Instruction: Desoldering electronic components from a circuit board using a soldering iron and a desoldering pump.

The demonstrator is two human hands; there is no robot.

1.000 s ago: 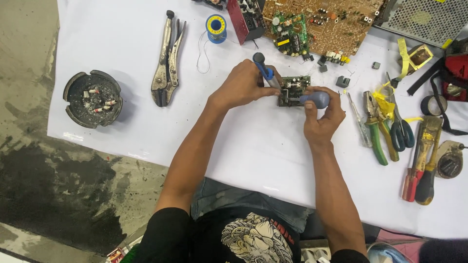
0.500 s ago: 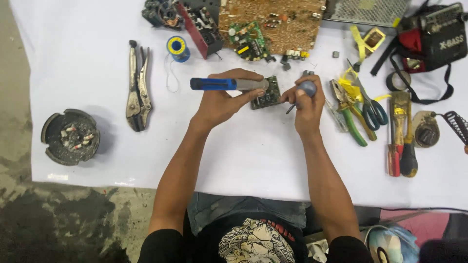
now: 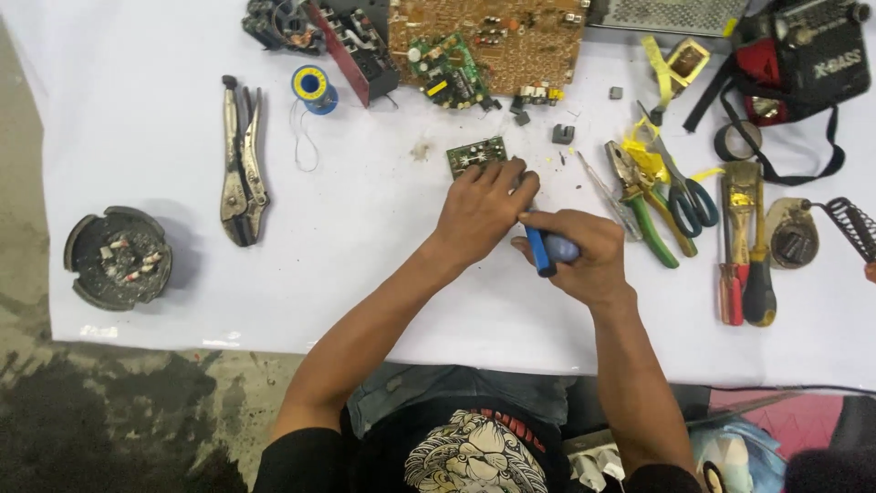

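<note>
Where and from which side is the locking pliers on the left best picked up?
Judging by its pose, take the locking pliers by its two long handles near mid-length, coming from above. It lies flat on the white sheet, lengthwise away from the person, jaws at the near end. Both sides are clear; the solder spool lies apart.

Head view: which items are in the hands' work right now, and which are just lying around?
In hand:
left hand on small green circuit board
right hand gripping blue-handled tool

Lying about:
locking pliers
solder spool
round dark dish
large brown circuit board
green-handled pliers
scissors
screwdrivers
</note>
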